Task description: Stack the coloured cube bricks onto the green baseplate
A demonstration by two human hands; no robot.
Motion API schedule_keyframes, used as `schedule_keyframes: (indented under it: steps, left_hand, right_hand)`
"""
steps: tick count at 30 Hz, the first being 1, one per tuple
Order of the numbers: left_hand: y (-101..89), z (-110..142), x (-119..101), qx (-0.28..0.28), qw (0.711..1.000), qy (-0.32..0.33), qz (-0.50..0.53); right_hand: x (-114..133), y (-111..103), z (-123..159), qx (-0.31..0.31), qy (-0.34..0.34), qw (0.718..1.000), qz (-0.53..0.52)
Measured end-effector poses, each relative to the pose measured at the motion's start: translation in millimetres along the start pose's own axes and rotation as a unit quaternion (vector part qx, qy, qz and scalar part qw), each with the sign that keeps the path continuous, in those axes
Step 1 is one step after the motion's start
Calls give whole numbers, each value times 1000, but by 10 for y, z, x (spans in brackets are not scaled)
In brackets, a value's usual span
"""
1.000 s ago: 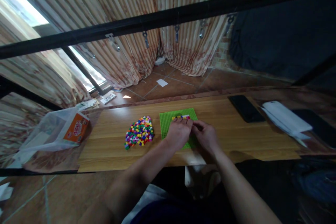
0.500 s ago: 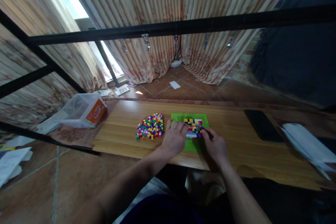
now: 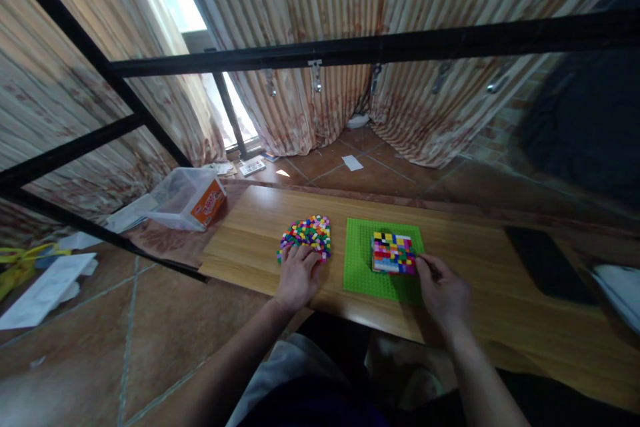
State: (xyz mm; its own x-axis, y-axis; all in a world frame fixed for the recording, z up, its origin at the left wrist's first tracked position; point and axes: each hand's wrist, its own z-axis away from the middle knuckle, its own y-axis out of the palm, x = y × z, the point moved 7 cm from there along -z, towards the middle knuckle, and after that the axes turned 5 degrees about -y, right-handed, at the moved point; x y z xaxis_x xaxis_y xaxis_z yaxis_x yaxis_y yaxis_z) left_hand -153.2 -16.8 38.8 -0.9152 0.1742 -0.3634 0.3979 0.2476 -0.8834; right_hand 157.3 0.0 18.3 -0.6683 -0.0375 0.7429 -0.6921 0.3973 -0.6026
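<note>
A loose pile of small colourful toy bricks [image 3: 307, 232] lies on the wooden table. My left hand [image 3: 299, 275] rests at the pile's near edge, its fingers bent and a little apart over the bricks, with nothing visibly held. To the right is a green baseplate [image 3: 357, 260], bearing a stacked block of bricks [image 3: 393, 253] in mixed colours. At the block's right edge is my right hand [image 3: 443, 287], thumb and fingers pinched together against it. The fingers hide the exact contact.
A dark flat phone-like slab [image 3: 547, 263] lies on the table's right part [image 3: 480, 267]. White papers [image 3: 620, 290] are beyond it. A clear plastic box [image 3: 185, 197] with an orange label stands off the left end. A black metal bar [image 3: 350, 50] crosses above the far side.
My left hand has left the brick block and moved left to the loose pile. My right hand stays at the block's right edge. The camera view has shifted left.
</note>
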Motion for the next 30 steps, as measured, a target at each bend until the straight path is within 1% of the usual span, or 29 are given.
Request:
schedule_keyframes:
  steps: [5,11,13,16,19,22,25,27,30]
  left_hand:
    - [48,-46,-30,-2,1000,1,-9]
    - [79,-63,-58,21,999,13,-43]
    - [93,-63,-80,26,999,15,-36]
    - [132,-70,-134,34,999,13,15]
    - [155,-104,-176,27,995,-17,96]
    - [169,-153,-202,23,981,-63,183]
    - [209,-192,-230,49,961,-100,252]
    - [236,-203,-249,66,951,-116,278]
    - [248,-206,-275,60,946,-122,295]
  right_hand:
    - [-34,-22,-1,-2,-3,1000,11]
    - [-43,1,-7,7,-15,1000,18]
    - [-20,-7,-8,2,-22,1000,20]
    - [7,-22,-9,-2,-29,999,13]
    - [15,-34,-8,-8,-28,999,13]
    - [11,-23,-6,-4,-21,1000,10]
    - [8,-6,-4,4,-19,1000,4]
    - [4,-2,-2,2,-18,1000,0]
    - [7,9,2,2,-19,1000,-10]
